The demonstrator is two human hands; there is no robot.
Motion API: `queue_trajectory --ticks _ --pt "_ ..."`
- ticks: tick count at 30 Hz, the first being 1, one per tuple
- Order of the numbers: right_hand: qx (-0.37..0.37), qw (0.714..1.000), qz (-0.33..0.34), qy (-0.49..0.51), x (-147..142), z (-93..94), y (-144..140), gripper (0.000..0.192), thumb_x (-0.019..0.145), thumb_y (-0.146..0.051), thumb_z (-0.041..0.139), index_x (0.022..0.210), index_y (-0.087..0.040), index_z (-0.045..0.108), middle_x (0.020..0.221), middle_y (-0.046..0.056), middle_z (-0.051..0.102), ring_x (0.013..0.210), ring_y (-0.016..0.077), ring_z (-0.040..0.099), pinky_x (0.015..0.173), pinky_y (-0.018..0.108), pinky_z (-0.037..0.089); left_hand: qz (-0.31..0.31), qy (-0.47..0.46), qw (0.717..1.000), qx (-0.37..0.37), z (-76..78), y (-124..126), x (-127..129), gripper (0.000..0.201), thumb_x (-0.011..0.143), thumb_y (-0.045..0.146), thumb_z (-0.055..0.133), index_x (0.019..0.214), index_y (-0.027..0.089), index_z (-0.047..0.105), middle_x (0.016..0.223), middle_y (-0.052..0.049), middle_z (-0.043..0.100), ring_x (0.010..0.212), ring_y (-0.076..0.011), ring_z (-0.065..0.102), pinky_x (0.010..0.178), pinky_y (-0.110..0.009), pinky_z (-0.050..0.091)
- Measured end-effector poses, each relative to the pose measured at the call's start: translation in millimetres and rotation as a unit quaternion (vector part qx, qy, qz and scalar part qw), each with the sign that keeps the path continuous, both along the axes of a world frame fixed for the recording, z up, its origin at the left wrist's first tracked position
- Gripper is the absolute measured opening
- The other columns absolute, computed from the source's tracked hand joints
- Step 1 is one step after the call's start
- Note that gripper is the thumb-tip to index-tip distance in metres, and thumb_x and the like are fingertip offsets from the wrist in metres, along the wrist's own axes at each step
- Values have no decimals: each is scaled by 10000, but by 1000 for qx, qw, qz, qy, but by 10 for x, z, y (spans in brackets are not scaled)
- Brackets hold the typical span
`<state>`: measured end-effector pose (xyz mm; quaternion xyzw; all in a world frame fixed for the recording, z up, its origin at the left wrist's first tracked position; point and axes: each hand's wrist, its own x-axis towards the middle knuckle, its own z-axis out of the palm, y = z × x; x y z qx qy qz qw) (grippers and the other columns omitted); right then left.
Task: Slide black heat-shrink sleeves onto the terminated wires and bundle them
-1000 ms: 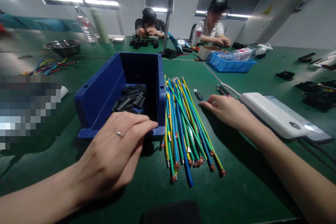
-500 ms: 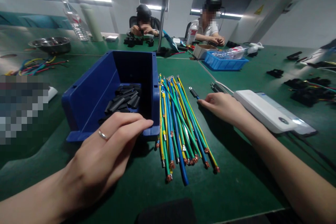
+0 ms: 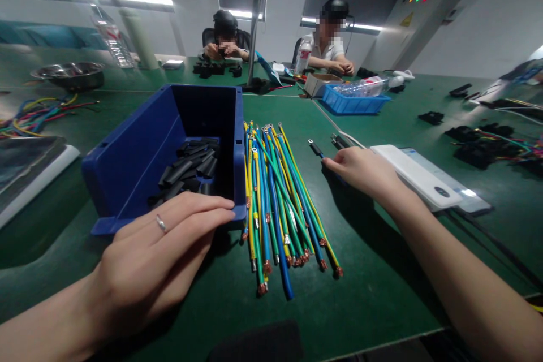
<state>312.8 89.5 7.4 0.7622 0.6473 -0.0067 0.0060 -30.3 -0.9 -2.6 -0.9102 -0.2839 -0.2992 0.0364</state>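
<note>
My left hand [image 3: 156,254], with a ring on one finger, rests its stretched fingers on the front lip of a dark blue bin [image 3: 127,136]. Inside lie many short black heat-shrink tubes [image 3: 193,167]. My right hand [image 3: 360,169] pinches a short blue wire; its ring terminal [image 3: 311,142] and a black sleeve [image 3: 316,149] stick out to the left. Most of that wire is hidden under the hand. Between my hands, green, blue and yellow wires [image 3: 278,198] lie in a loose bundle, with ring terminals at the far ends and bare copper at several near ends.
Right of the bundle lie a white power bank [image 3: 416,178] and a phone [image 3: 470,198]. Farther back stand a light blue basket [image 3: 356,103] and a metal bowl [image 3: 72,76]. A tablet-like device [image 3: 34,169] lies at left. Two people sit across the table.
The view has shifted slightly, so the bin and wires appear farther left. My right hand still pinches the blue wire, a little nearer me. My left hand stays at the bin's lip.
</note>
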Motion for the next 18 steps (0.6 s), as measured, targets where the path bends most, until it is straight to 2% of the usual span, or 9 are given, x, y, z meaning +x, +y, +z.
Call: queue_trajectory --ticks 9,14,18 --pt "4 1000 -25 -7 142 -23 46 442 885 -555 425 796 -215 692 790 74 689 711 223 618 548 305 329 15 -60 998 -13 -6 -96 106 307 919 33 498 1180 144 618 1180 -66 658 1081 -142 625 948 -234 505" --pt "-5 999 -41 -17 178 19 38 431 868 -560 451 755 -219 689 763 72 683 676 229 615 534 310 343 32 -77 996 -18 -24 -111 129 313 926 62 477 1174 181 625 1164 -61 668 1050 -165 643 907 -274 539" --pt "-6 998 -50 -26 194 54 28 407 861 -559 472 740 -232 684 754 70 679 672 233 619 525 308 341 28 -75 997 -15 -28 -102 139 316 916 48 483 1178 163 615 1154 -70 661 1051 -161 633 909 -268 532"
